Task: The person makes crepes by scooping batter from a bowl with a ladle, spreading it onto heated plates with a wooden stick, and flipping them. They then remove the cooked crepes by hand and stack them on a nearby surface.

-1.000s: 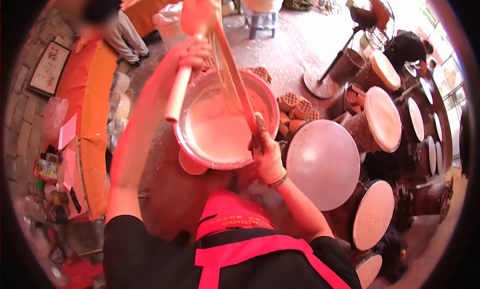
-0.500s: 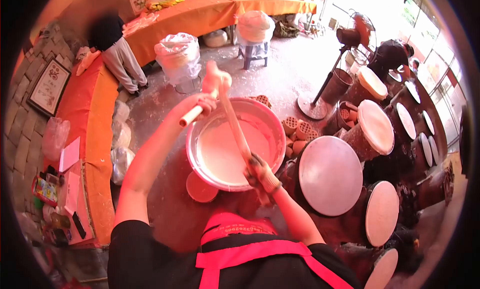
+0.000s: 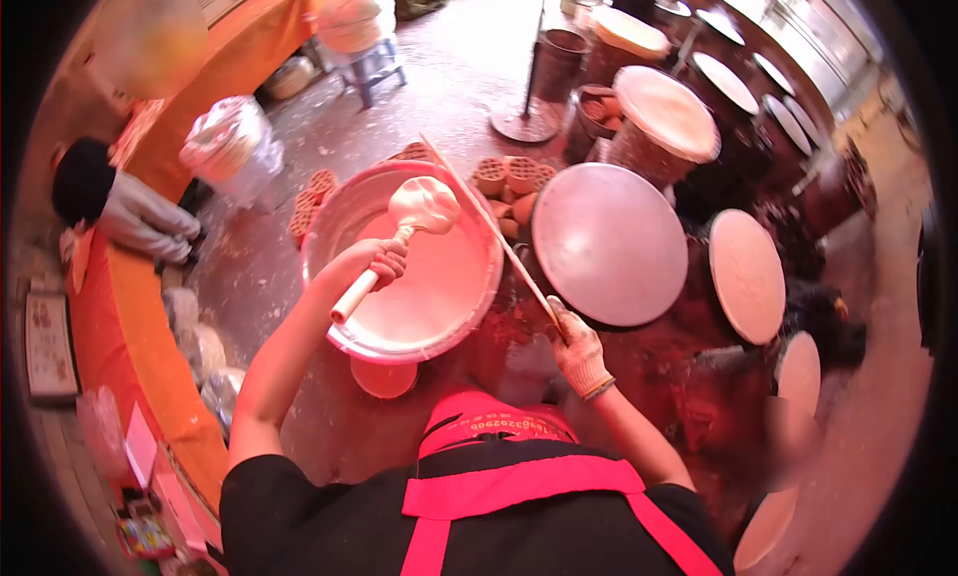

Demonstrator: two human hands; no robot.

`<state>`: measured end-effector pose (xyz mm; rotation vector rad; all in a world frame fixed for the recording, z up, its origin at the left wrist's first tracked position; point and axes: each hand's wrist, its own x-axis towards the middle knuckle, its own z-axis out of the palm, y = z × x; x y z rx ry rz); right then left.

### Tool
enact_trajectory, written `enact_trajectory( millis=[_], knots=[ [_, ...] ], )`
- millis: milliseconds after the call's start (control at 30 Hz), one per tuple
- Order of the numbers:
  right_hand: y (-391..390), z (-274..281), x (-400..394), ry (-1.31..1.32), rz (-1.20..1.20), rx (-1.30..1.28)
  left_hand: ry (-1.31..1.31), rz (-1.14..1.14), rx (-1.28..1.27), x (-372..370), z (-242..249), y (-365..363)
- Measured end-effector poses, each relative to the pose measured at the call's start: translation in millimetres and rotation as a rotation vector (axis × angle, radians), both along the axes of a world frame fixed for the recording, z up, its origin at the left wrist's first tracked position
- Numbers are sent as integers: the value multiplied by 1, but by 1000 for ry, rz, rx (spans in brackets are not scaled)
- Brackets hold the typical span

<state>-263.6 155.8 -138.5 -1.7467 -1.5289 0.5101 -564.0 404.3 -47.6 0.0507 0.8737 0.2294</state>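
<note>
Over a wide tub (image 3: 311, 267) of pale batter (image 3: 429, 296), my left hand (image 3: 377, 264) is closed round the handle of a ladle (image 3: 424, 205). The ladle's bowl carries pale batter and points away from me. My right hand (image 3: 582, 351), in a knit work glove, grips the near end of a long thin wooden stick (image 3: 509, 249). The stick slants up and left past the tub's right rim. Just right of it lies a large round griddle (image 3: 611, 245) with a bare grey top.
More round griddles (image 3: 746, 277) stand to the right, some coated pale. Perforated briquettes (image 3: 504, 177) sit behind the tub. A fan stand base (image 3: 529, 123), a stool (image 3: 374, 69) with a bag and an orange-covered table (image 3: 150, 376) surround the area. A person (image 3: 130, 202) stands at left.
The view has turned rightward. My left hand's ladle has come away from the stick and now hangs over the batter. The stick has moved to the tub's right side with my right hand.
</note>
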Motion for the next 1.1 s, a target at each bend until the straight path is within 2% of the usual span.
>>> enact_trajectory(
  millis=[33,67,167,200,300,367,400,433,500,567,633,700,733,800,833,900,967,1033,1100],
  knots=[
    [-9,0,12,22,-22,62,-10,-75,24,21,5,-2],
    [-17,1,27,38,-42,126,108,-183,153,47,14,-1],
    [-33,57,80,312,-2,-171,274,-437,783,120,41,-13],
    [-34,74,97,315,38,-166,289,-470,938,148,52,-19],
    [-27,95,139,112,59,91,571,-524,1643,236,79,-55],
    [-23,106,162,-39,0,298,620,-523,2000,280,52,-63],
    [-33,110,177,-99,-78,149,643,-509,2181,300,52,-72],
    [-43,112,192,-155,-152,-1,715,-681,2082,321,69,-93],
    [-65,87,223,-91,-292,-46,701,-666,2129,351,35,-102],
    [-97,52,248,495,-338,-208,629,-560,1990,378,4,-113],
    [-123,30,245,881,-411,-241,553,-447,1794,402,-23,-123],
    [-143,15,238,1075,-495,-272,471,-324,1540,425,-45,-137],
    [-148,-18,233,881,-506,-112,403,-246,1419,436,-52,-144],
    [-149,-40,219,504,-528,25,314,-126,1287,452,-63,-148],
    [-151,-46,213,448,-553,-14,268,-69,1221,458,-64,-148],
    [-156,-48,208,192,-600,-302,119,59,1113,462,-48,-144],
    [-144,-55,201,193,-632,-237,-13,169,1013,460,-6,-137],
    [-118,-53,197,271,-642,-202,-337,168,936,445,27,-118],
    [-82,-52,195,302,-654,-120,-609,34,943,422,59,-97]
  ],
)
